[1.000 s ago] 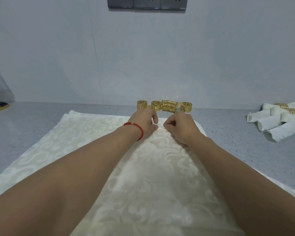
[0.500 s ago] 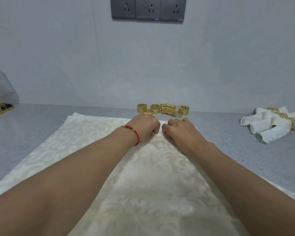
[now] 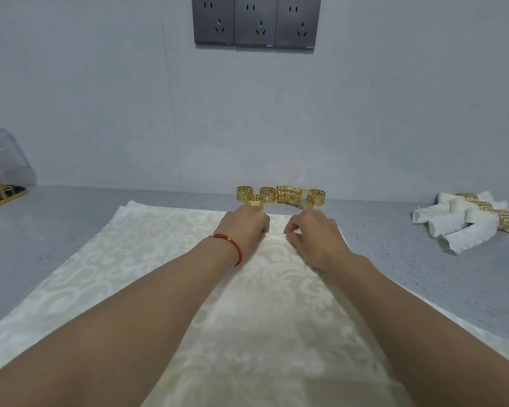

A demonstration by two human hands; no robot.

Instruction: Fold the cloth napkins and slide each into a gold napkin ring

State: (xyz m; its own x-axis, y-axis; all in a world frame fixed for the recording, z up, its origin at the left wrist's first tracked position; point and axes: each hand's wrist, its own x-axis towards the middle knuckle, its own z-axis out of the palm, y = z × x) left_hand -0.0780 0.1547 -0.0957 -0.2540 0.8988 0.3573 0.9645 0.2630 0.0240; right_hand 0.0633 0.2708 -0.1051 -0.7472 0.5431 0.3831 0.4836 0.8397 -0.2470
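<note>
Both hands, left [image 3: 247, 227] and right [image 3: 315, 233], pinch the napkin [image 3: 147, 259] at its far edge just short of the rings [image 3: 279, 196], likely to start a fold.

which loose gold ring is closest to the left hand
The small ring at the front left of the cluster, just beyond the left hand's knuckles; the others sit farther back or right.
</note>
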